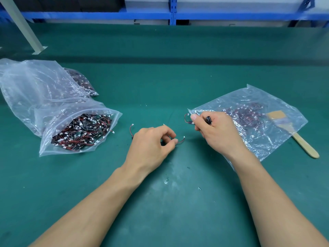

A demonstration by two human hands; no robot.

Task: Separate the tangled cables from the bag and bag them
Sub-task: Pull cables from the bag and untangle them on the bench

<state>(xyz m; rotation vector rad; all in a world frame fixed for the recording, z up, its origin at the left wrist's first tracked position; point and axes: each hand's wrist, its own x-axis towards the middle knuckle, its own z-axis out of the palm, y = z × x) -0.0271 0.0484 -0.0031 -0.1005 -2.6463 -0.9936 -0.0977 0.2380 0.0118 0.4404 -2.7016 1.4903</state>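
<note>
An open clear zip bag (80, 132) lies at the left, stuffed with tangled red-and-black cables with white plugs. A flatter clear bag (252, 114) at the right holds a thin layer of separated cables. My left hand (151, 147) pinches a short cable (180, 139) on the mat at centre; another cable end (131, 130) sticks out to its left. My right hand (213, 131) grips a small bunch of cables (187, 118) at the mouth of the right bag.
Green mat (160, 202) covers the table. A large crumpled clear bag (32, 86) and a smaller cable-filled bag (83, 82) lie at the far left. A wooden-handled brush (292, 132) lies across the right bag's edge. Blue shelving (172, 13) runs along the back.
</note>
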